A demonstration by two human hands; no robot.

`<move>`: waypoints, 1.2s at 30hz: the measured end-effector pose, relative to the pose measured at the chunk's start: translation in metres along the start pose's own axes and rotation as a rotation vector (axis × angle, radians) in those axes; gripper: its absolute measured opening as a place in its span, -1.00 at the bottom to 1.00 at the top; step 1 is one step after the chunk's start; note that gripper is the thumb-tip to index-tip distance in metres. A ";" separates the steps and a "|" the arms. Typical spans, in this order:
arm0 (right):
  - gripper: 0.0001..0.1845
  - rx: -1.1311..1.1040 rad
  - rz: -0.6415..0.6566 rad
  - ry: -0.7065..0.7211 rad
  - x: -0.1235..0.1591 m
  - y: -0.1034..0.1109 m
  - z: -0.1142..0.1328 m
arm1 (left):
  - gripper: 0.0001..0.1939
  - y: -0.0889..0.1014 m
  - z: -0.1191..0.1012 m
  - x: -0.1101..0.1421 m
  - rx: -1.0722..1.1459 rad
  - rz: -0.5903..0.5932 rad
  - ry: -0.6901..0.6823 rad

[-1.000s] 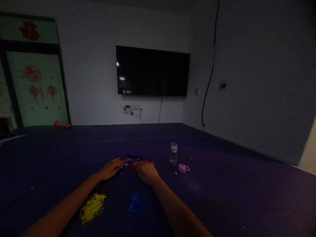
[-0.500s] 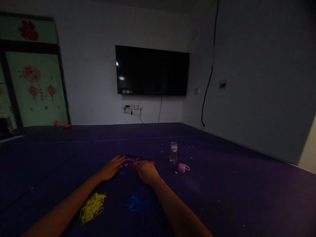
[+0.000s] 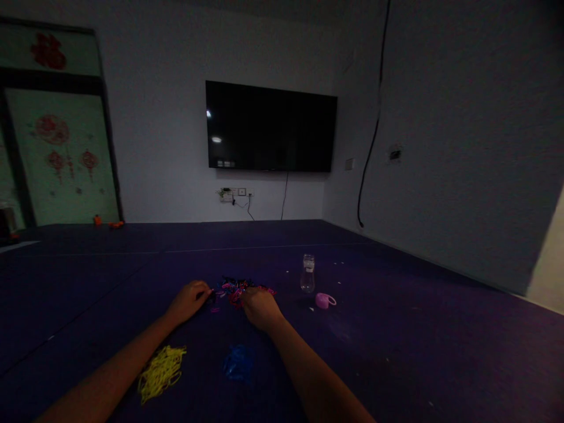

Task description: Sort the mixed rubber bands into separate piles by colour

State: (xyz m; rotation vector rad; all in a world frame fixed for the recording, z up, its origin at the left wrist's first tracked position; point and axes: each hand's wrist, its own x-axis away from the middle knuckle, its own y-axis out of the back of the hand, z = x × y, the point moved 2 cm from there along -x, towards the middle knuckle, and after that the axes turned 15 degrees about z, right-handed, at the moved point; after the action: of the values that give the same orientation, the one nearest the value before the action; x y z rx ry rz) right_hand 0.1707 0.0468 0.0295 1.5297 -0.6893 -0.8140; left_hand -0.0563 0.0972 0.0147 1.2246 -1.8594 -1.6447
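A mixed pile of small elastic bands (image 3: 233,286), pink, red, blue and dark, lies on the purple floor covering between my hands. At its left edge, my left hand (image 3: 188,301) has thumb and fingertips together in a pinch; whatever is between them is too small to make out. My right hand (image 3: 261,308) is closed over the right part of the pile, its fingertips hidden down among the bands. Nearer to me are a heap of yellow bands (image 3: 162,373), beside my left forearm, and a blue heap (image 3: 238,363) between my forearms.
Right of the pile stands a clear bottle (image 3: 308,276), upright and without its lid. A pink lid with a loop (image 3: 322,301) lies beside it. Small white scraps dot the purple floor covering (image 3: 418,346). A television (image 3: 271,126) hangs on the far wall.
My left hand has drawn back slightly to the left, and its fingers have gone from stretched out to pinched. My right hand stays closed at the pile.
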 end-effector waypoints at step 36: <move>-0.72 -0.002 0.021 0.005 -0.001 -0.001 -0.001 | -0.62 -0.023 -0.001 -0.018 -0.086 0.106 -0.125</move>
State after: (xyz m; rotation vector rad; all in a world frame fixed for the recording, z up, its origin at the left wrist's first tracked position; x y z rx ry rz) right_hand 0.1708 0.0482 0.0284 1.5202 -0.7002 -0.7949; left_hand -0.0378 0.1126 -0.0015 0.9918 -1.8708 -1.7586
